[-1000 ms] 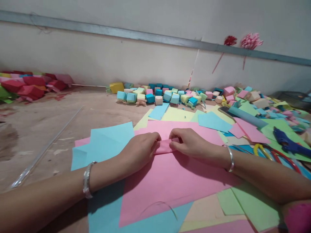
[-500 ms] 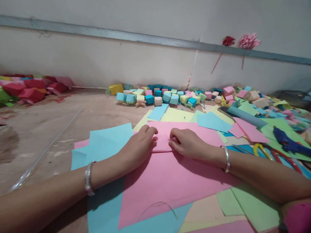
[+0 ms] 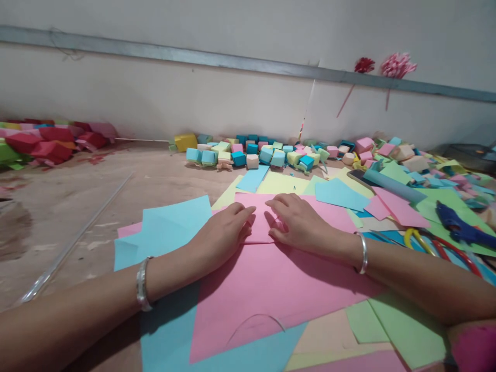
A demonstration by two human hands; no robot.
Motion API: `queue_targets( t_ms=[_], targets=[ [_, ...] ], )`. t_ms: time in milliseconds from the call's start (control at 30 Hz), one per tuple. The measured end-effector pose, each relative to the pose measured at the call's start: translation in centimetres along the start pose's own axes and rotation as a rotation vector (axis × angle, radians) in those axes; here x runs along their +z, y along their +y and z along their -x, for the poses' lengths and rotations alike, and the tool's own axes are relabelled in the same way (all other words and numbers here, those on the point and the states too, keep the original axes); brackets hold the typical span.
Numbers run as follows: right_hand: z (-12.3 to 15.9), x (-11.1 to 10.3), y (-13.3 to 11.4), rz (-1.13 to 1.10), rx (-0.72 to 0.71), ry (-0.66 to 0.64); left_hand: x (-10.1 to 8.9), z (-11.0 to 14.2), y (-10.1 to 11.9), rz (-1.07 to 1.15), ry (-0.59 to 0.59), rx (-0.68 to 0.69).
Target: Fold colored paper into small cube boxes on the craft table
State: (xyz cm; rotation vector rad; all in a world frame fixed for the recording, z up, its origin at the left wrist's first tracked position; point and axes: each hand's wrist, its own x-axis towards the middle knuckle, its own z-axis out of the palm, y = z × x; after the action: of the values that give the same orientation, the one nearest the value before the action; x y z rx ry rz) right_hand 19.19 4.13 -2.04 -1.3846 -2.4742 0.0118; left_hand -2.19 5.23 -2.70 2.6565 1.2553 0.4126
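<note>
A small folded piece of pink paper (image 3: 260, 236) lies on a large pink sheet (image 3: 271, 279), its folded edge towards me. My left hand (image 3: 222, 232) is at the left end of the folded piece, with curled fingers partly hiding it. At the right end, my right hand (image 3: 298, 222) has its thumb low on the fold and its index finger raised above. A curled bit of pink shows between that thumb and finger. Blue paper (image 3: 170, 227) lies under and left of my left forearm.
Small coloured paper blocks (image 3: 251, 155) line the wall. Red paper shapes (image 3: 52, 150) are piled at far left. A blue glue gun (image 3: 463, 225) and scissors with red and yellow handles (image 3: 455, 253) lie right, among paper sheets. A thin clear stick (image 3: 77, 237) lies left.
The folded pink piece now lies flatter on the sheet than a second ago. My hands have drawn slightly apart and back, and the right fingers have spread and lifted.
</note>
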Motion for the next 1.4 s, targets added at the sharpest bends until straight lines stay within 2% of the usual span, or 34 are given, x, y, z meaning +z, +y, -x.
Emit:
queue_targets(
  t_ms=[167, 267, 367, 567, 700, 833, 933, 1067, 1267, 1400],
  targets=[
    [-0.3, 0.0, 0.5, -0.159, 0.014, -0.059, -0.8, 0.1, 0.8, -0.094, 0.055, -0.062],
    [-0.5, 0.0, 0.4, -0.213, 0.027, -0.023, -1.2, 0.0, 0.8, -0.108, 0.087, -0.057],
    [-0.5, 0.2, 0.3, -0.245, -0.001, 0.025, -1.4, -0.2, 0.6, -0.074, 0.050, -0.057],
    [0.0, 0.4, -0.1, -0.094, -0.031, 0.049, -1.3, -0.2, 0.9, -0.126, 0.009, 0.012],
    [0.0, 0.1, -0.4, -0.032, 0.025, 0.024, -1.2, 0.1, 1.2, -0.171, -0.028, 0.005],
    [-0.1, 0.2, -0.1, -0.255, 0.033, 0.041, -1.3, 0.0, 1.1, 0.014, -0.051, -0.089],
    [-0.2, 0.1, 0.1, -0.394, 0.016, 0.116, -1.5, -0.3, 1.0, 0.170, -0.079, -0.184],
    [-0.5, 0.0, 0.4, -0.597, 0.046, 0.217, -1.7, -0.5, 1.1, 0.389, 0.009, -0.312],
    [-1.0, 0.6, 1.3, -0.823, 0.164, 0.113, -1.6, -0.6, 1.0, 0.370, 0.121, -0.306],
    [-0.9, 0.8, 1.3, -0.877, 0.215, 0.088, -1.6, -0.7, 0.9, 0.399, 0.104, -0.316]
  ],
)
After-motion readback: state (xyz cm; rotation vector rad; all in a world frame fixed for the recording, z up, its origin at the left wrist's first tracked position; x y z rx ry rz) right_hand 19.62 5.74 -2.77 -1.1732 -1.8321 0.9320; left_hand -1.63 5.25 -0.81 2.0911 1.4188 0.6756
